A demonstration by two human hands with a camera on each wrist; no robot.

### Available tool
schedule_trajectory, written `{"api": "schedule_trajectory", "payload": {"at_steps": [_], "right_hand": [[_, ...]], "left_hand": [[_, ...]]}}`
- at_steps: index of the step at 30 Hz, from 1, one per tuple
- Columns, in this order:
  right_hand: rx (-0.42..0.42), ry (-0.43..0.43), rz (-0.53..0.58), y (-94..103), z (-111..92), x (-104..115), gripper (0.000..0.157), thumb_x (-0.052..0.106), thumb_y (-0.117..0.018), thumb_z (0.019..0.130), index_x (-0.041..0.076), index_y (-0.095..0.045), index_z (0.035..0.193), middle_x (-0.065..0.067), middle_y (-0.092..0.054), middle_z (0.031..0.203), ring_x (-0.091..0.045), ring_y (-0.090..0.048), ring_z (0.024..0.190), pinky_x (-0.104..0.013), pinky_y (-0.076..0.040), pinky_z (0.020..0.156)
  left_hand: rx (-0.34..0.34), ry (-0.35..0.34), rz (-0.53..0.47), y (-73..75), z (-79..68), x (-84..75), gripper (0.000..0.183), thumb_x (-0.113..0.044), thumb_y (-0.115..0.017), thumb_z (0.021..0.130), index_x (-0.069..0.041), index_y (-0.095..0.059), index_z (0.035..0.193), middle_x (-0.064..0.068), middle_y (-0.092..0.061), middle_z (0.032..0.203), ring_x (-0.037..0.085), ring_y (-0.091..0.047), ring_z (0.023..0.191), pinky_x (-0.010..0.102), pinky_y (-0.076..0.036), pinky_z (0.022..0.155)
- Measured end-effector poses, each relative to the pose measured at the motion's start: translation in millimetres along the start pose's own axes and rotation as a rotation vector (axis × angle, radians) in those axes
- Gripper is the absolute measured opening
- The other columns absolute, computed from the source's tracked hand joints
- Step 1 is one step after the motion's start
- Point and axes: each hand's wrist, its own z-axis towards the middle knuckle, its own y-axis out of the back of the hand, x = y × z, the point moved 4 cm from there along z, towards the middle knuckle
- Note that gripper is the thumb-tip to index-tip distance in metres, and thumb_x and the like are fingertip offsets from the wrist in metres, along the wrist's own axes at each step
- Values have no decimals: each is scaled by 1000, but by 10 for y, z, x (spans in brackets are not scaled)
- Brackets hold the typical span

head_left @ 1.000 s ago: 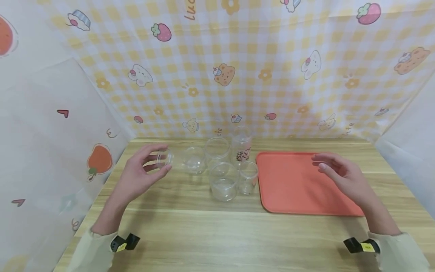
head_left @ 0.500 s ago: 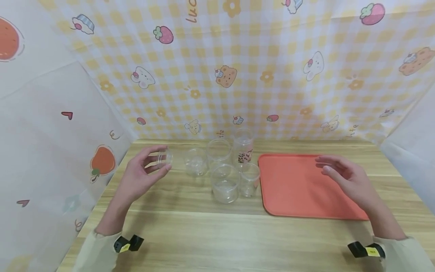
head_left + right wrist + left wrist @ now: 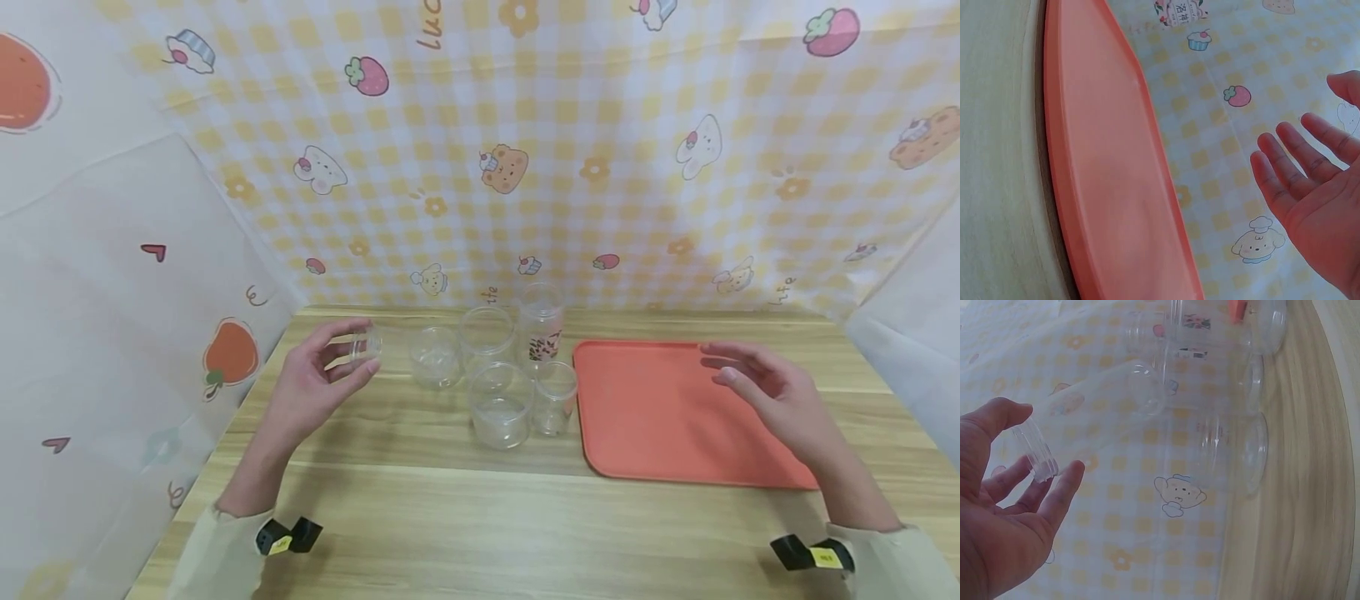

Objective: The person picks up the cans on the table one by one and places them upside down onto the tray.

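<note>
A: What do we have before us, starting with the biggest things?

B: A wooden desk (image 3: 480, 517) walled in by cartoon-print cloth (image 3: 525, 167) at the back and both sides. On the right half of the desk lies a flat orange tray (image 3: 660, 417), its far edge close to the desk's back edge. Left of the tray, toward the back middle, stands a cluster of clear jars: a tall jar with a printed label (image 3: 542, 327) at the rear, a wide jar (image 3: 487, 333) beside it, another wide jar (image 3: 501, 406) in front, a narrow jar (image 3: 555, 398) just beside the tray, and a rounder jar (image 3: 435, 357) at the cluster's left.

A: And our hands?

B: Our left hand (image 3: 318, 392) is raised near the back left of the desk, thumb and fingers (image 3: 1063, 490) curled round a small clear jar (image 3: 363, 348), which tilts on its side, clear of the desk. Our right hand (image 3: 765, 392) hovers over the tray's right part, fingers (image 3: 1285, 181) relaxed and spread, holding nothing.

A: How should we handle the little jar well?

B: We judge it slick and light, so a firm pinch across the rim is wise. Bring it upright before it goes anywhere, and carry it high past the standing jars, since they crowd together and a knock could topple one. The free right hand is well placed to receive or steady it.
</note>
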Motion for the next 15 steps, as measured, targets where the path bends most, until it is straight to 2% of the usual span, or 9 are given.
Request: {"api": "schedule_trajectory", "payload": {"at_steps": [4, 11, 15], "right_hand": [[1, 11, 53, 0, -1, 10, 41, -14, -50, 100, -11, -49, 141, -15, -60, 136, -20, -59, 122, -26, -52, 95], [-5, -11, 60, -10, 43, 19, 42, -10, -50, 102, -8, -48, 144, -21, -55, 140, -24, -56, 126, -30, -52, 97], [-10, -12, 88, -31, 70, 30, 42, -10, -51, 102, -9, -47, 144, -23, -55, 139, -25, -57, 125, -31, -52, 97]], "left_hand": [[-1, 7, -48, 4, 4, 29, 49, 7, -71, 91, 6, -55, 137, 22, -51, 139, 24, -62, 114, 31, -56, 89], [-15, 6, -114, 19, 5, 51, 48, 9, -70, 91, 4, -55, 137, 17, -51, 140, 25, -61, 114, 30, -57, 88], [-26, 14, -136, 20, 11, 61, 47, 10, -68, 92, 4, -56, 137, 18, -51, 140, 25, -61, 112, 28, -58, 85]]}}
